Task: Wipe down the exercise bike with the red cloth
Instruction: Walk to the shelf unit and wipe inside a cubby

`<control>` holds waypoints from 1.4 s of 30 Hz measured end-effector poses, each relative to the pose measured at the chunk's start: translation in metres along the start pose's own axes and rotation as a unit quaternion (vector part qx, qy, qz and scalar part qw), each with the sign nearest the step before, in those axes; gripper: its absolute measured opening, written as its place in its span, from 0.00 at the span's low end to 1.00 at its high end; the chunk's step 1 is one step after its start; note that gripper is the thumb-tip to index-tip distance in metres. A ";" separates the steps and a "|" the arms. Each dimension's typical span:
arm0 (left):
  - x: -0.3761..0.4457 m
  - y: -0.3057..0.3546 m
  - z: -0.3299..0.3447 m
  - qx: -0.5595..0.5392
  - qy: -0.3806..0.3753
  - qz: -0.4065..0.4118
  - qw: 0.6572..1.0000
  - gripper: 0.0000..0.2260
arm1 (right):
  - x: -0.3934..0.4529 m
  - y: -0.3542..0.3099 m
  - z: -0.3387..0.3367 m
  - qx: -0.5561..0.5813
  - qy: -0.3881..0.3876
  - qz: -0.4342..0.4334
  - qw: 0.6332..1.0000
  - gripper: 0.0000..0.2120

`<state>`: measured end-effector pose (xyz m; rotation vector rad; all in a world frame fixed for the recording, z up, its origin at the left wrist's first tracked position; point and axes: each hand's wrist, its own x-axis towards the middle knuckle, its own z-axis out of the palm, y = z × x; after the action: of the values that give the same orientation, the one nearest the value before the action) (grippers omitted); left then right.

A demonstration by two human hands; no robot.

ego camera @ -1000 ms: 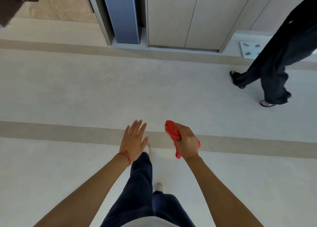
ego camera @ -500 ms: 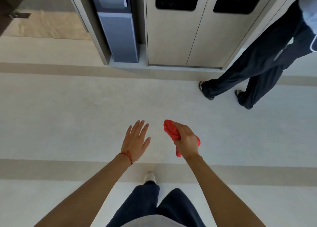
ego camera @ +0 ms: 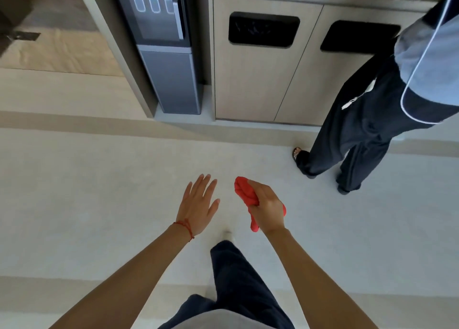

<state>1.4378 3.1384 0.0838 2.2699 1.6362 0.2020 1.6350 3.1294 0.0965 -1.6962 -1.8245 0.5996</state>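
Now the bins [ego camera: 250, 63] in the upper frame are nearer; no bike in sight. Right hand [ego camera: 267, 208] grips the cloth [ego camera: 244, 193], left hand [ego camera: 197, 204] fingers spread.

We stand in what looks like a public lobby or gym common area, pale floor [ego camera: 99, 179] with beige bands, a built-in water dispenser [ego camera: 161, 43], two wood-fronted waste bins [ego camera: 260, 75] in the wall, another person [ego camera: 372, 117] passing
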 end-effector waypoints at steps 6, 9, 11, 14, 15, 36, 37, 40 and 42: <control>0.096 -0.014 -0.031 0.001 0.028 0.001 1.000 0.30 | 0.105 0.010 -0.010 0.008 -0.012 -0.013 1.000 0.24; 0.132 -0.022 -0.041 -0.005 0.025 -0.007 1.000 0.30 | 0.148 0.008 -0.012 0.015 -0.006 -0.011 1.000 0.25; 0.153 -0.030 -0.045 0.004 0.023 -0.005 1.000 0.30 | 0.170 0.007 -0.011 0.021 0.002 -0.016 1.000 0.25; 0.188 -0.044 -0.050 0.000 0.020 -0.004 1.000 0.30 | 0.208 0.012 -0.004 0.016 0.012 -0.009 1.000 0.24; 0.201 -0.049 -0.051 -0.002 0.020 -0.003 1.000 0.30 | 0.220 0.014 -0.001 0.018 0.009 -0.003 1.000 0.24; 0.473 -0.119 -0.119 0.000 0.002 0.066 0.998 0.30 | 0.473 0.027 -0.005 -0.001 0.081 0.028 0.996 0.27; 0.483 -0.118 -0.119 -0.001 0.004 0.065 0.998 0.31 | 0.482 0.031 -0.008 -0.004 0.082 0.021 0.996 0.27; 0.514 -0.111 -0.121 -0.006 0.017 0.051 0.999 0.29 | 0.513 0.042 -0.018 -0.013 0.084 -0.016 0.996 0.23; 0.533 -0.104 -0.125 -0.010 0.025 0.041 0.999 0.26 | 0.535 0.048 -0.030 -0.013 0.086 -0.046 0.995 0.23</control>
<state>1.4818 3.6928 0.1226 2.3379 1.5588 0.2969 1.6734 3.6637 0.1425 -1.6180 -1.7817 0.3804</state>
